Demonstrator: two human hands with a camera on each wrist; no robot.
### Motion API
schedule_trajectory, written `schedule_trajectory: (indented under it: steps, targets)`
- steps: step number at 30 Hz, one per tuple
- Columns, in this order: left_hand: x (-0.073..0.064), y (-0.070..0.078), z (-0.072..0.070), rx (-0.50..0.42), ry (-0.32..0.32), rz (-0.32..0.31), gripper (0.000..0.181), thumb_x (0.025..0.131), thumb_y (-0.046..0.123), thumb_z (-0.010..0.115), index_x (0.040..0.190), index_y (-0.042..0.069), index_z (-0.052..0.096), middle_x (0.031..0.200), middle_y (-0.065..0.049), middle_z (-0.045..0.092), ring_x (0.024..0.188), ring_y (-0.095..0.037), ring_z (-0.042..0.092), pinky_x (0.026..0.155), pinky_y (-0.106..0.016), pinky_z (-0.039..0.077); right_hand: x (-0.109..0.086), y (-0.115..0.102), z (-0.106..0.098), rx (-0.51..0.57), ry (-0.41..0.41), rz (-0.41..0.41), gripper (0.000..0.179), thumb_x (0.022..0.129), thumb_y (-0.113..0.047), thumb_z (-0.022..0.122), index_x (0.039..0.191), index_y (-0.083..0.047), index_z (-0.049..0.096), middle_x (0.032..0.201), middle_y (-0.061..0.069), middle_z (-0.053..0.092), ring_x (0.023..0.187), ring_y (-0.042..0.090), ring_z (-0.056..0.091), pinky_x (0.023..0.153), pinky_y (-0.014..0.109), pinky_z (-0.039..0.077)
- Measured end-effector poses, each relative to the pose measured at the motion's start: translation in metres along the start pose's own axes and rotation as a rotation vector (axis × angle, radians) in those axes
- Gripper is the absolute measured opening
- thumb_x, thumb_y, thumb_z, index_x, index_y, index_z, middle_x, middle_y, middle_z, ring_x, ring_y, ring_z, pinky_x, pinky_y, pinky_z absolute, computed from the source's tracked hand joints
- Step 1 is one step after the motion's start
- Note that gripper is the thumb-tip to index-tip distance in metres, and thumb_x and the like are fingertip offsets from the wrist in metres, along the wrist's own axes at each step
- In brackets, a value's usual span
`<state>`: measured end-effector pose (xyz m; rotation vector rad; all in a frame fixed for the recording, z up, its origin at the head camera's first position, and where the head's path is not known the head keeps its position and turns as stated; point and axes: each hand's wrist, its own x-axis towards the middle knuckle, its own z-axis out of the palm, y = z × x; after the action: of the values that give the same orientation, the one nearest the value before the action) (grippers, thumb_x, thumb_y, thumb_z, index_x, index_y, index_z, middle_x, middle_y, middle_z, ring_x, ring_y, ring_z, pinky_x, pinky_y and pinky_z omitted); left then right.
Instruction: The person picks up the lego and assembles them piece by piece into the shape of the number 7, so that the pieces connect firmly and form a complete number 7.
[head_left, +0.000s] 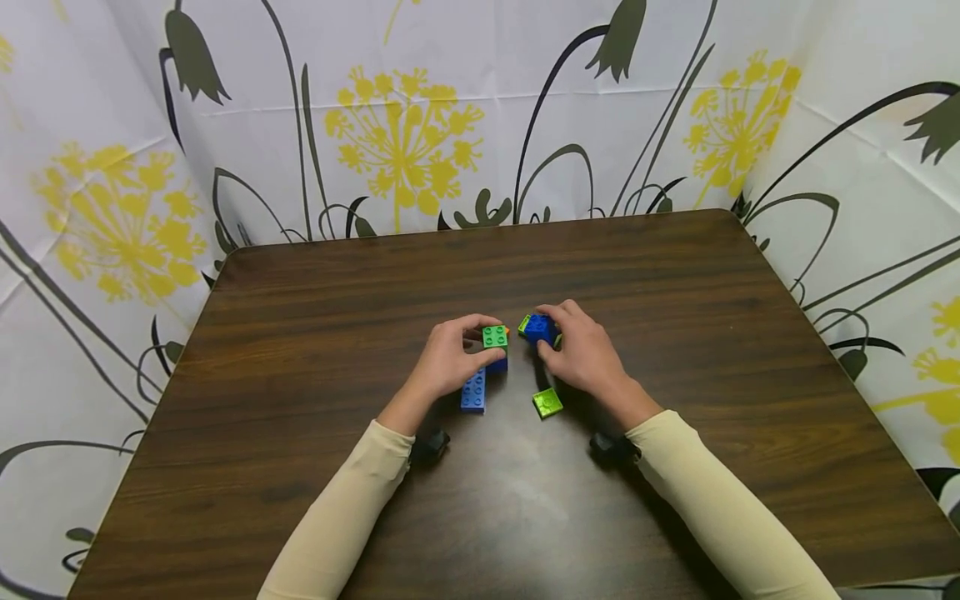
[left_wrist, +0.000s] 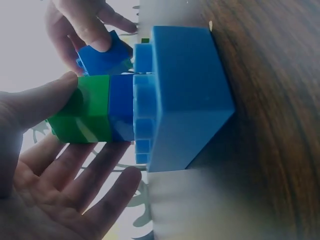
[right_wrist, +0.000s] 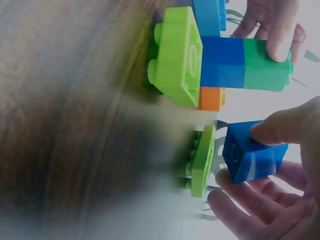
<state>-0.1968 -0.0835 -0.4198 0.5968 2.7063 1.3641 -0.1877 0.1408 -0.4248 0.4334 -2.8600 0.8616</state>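
My left hand (head_left: 450, 357) pinches a green toy building brick (head_left: 495, 336) between thumb and fingers. Directly below the green one is a dark blue brick (left_wrist: 121, 107), the two joined in a stack. A longer light blue brick (head_left: 472, 393) lies studs up on the table, close by the left thumb. With thumb and fingertips, my right hand (head_left: 587, 354) grips a blue brick (head_left: 537, 328), tilted, above a flat lime brick (right_wrist: 202, 162). That lime brick rests with its hollow side up. Another lime brick (head_left: 547, 403), also studs down, lies nearer to me.
An orange brick (right_wrist: 209, 99) shows partly behind the stack in the right wrist view. The brown wood-grain table (head_left: 315, 308) extends around the bricks. A flower-patterned curtain (head_left: 465, 108) hangs along its far edge and sides.
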Motion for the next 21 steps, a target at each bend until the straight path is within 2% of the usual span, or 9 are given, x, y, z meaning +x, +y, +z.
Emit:
schedule_trajectory:
  steps: [3, 11, 16, 21]
  targets:
    - [0.001, -0.001, 0.001, -0.009, 0.010, -0.010, 0.033, 0.084, 0.021, 0.080, 0.115, 0.017, 0.070, 0.106, -0.002, 0.069, 0.095, -0.019, 0.066, 0.087, -0.042, 0.055, 0.001, 0.001, -0.003, 0.023, 0.013, 0.004, 0.046, 0.088, -0.021, 0.071, 0.131, -0.011, 0.060, 0.109, 0.007, 0.056, 0.083, 0.021, 0.056, 0.069, 0.038, 0.050]
    - [0.001, -0.008, 0.005, -0.024, -0.002, -0.020, 0.034, 0.085, 0.023, 0.080, 0.117, 0.016, 0.069, 0.109, -0.001, 0.069, 0.097, -0.017, 0.067, 0.087, -0.041, 0.055, 0.000, 0.004, -0.011, 0.050, 0.035, -0.011, 0.044, 0.090, -0.024, 0.072, 0.132, -0.013, 0.060, 0.114, 0.004, 0.059, 0.102, 0.023, 0.063, 0.077, 0.043, 0.054]
    - [0.001, -0.007, 0.003, -0.023, -0.011, -0.038, 0.035, 0.085, 0.022, 0.080, 0.117, 0.016, 0.068, 0.109, -0.002, 0.069, 0.097, -0.018, 0.067, 0.088, -0.042, 0.055, 0.003, 0.003, -0.013, 0.148, 0.067, -0.072, 0.047, 0.090, -0.021, 0.073, 0.133, -0.009, 0.058, 0.112, 0.007, 0.060, 0.099, 0.026, 0.066, 0.080, 0.041, 0.056]
    - [0.002, -0.006, 0.004, -0.017, -0.014, -0.049, 0.035, 0.085, 0.022, 0.079, 0.117, 0.015, 0.068, 0.109, -0.003, 0.069, 0.098, -0.019, 0.067, 0.088, -0.042, 0.055, 0.004, -0.002, -0.013, 0.254, 0.078, -0.117, 0.049, 0.090, -0.015, 0.073, 0.135, -0.006, 0.056, 0.114, 0.011, 0.061, 0.101, 0.030, 0.066, 0.086, 0.045, 0.056]
